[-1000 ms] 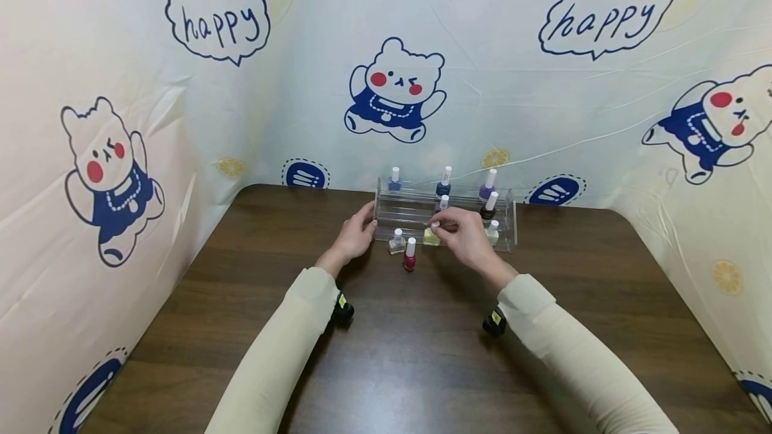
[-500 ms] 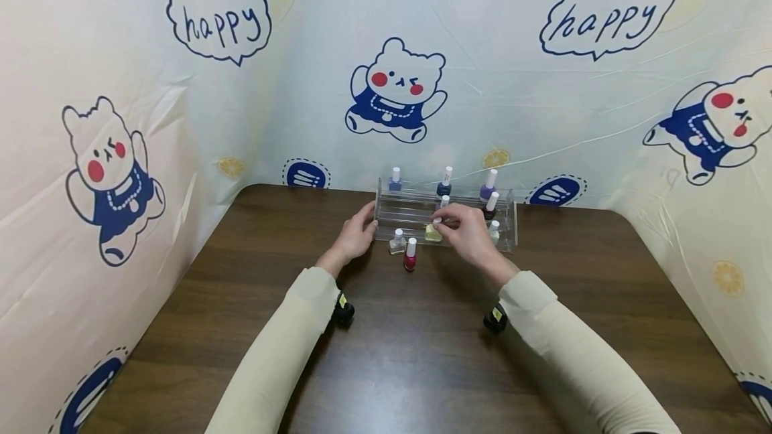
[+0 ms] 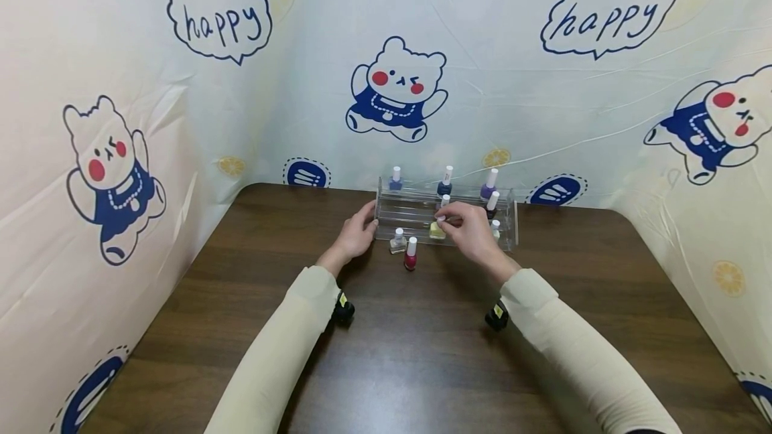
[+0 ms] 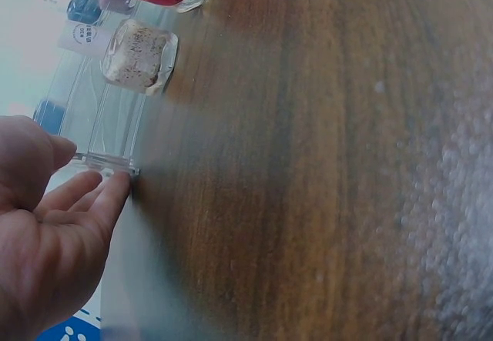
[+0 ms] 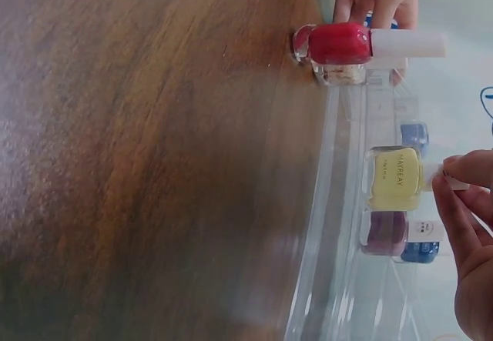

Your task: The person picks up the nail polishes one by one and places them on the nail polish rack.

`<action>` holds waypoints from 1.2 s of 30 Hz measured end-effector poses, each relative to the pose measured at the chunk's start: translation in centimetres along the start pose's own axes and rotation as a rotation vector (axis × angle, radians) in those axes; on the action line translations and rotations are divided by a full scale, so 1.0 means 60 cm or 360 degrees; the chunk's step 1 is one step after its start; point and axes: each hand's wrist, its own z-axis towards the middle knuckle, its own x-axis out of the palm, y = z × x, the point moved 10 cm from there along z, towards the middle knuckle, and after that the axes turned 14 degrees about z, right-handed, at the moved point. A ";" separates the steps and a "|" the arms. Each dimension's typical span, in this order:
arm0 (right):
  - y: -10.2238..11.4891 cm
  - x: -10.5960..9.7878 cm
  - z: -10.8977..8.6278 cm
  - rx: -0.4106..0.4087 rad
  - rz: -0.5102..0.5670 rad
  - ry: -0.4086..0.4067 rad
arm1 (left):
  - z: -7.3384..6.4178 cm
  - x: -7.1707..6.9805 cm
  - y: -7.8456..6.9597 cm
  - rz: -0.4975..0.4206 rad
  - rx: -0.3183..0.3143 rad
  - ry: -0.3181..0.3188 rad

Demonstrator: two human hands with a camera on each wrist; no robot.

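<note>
A clear acrylic tiered rack (image 3: 398, 207) stands near the back of the table. My left hand (image 3: 354, 236) grips its left end panel, thumb on one side and fingers on the other, as the left wrist view shows. My right hand (image 3: 474, 233) pinches the white cap of a yellow nail polish bottle (image 5: 395, 178) between thumb and fingers. That bottle is upright, close over the lowest tier in the head view. In front of the rack's left half stand a clear nail polish bottle with flecks (image 4: 139, 56) and a red nail polish bottle (image 3: 411, 258).
Along the top tier are light blue (image 3: 395, 183), dark blue (image 3: 444, 188) and purple (image 3: 488, 189) bottles. A dark bottle (image 3: 491, 207) and a mauve one (image 5: 385, 232) stand on the middle tier. A pale bottle (image 3: 496, 230) sits at the lowest tier's right end. Patterned cloth (image 3: 289, 106) hangs behind.
My right hand has shifted the yellow nail polish bottle slightly to the right along the rack's lowest tier. The left hand stays on the rack's end.
</note>
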 end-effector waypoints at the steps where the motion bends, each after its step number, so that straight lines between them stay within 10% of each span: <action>1: -0.002 -0.001 0.000 0.0001 0.0001 0.0000 | 0.000 0.000 -0.001 -0.0003 0.0002 0.0000; 36: -0.042 -0.008 0.003 0.0092 -0.0014 -0.0049 | 0.000 0.000 0.000 0.0003 0.0005 -0.0009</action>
